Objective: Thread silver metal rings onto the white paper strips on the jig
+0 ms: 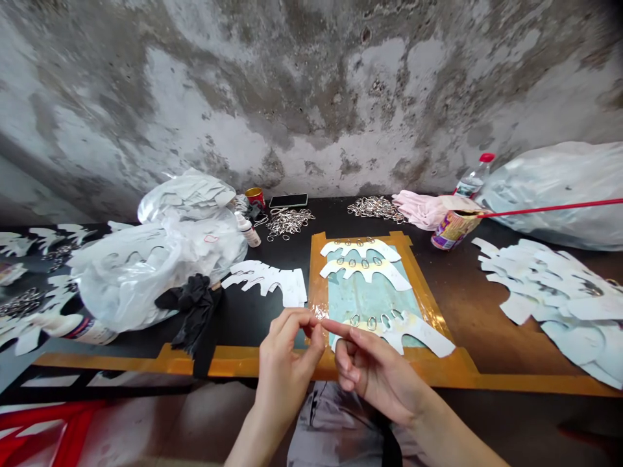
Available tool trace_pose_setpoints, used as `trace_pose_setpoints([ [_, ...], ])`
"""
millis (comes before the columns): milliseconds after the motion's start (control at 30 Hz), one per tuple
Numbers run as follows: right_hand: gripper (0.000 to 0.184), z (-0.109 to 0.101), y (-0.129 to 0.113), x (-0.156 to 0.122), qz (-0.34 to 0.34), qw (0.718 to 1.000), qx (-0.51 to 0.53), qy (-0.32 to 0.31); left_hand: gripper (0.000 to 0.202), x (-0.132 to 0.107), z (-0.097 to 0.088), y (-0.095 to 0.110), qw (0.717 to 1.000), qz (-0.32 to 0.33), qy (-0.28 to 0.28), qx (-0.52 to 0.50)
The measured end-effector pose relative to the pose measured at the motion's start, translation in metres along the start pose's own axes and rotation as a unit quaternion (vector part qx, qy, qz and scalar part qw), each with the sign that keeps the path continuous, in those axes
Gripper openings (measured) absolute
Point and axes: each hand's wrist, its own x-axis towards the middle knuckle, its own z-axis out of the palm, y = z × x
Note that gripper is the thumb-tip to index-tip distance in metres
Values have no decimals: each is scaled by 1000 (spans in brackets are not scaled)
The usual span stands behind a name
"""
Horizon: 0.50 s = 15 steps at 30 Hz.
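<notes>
My left hand (289,353) is closed in a pinch, thumb and index fingertips together. Whatever lies between them is too small to make out. My right hand (372,370) meets it, its index finger pointing at those fingertips and its other fingers curled. Just behind my hands lies a white scalloped cut-out piece (431,336) with several metal rings along a yellowish glued strip. Farther back on the pale blue sheet (365,295) rest two similar pieces, a nearer one (399,279) and a farther one (389,251), also carrying rings.
Metal rings lie in a left pile (291,222) and a right pile (374,207). White pieces (285,285) lie left of the sheet, and a larger stack (559,279) lies right. Around them are a small glue bottle (248,230), a can (455,230) with a red stick (549,207), and plastic bags (195,253).
</notes>
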Motion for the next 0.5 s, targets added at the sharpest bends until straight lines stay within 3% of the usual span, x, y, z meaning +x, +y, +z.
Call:
trace_pose_setpoints([
  [300, 34, -2, -2, 2, 37, 998, 53, 13, 14, 2, 5, -8, 963, -145, -65, -217],
  [400, 33, -4, 2, 6, 57, 995, 78, 12, 18, -1, 4, -11, 938, -186, -81, -280],
  [500, 33, -5, 5, 9, 76, 991, 112, -3, 21, -2, 5, -13, 893, -233, -98, -372],
])
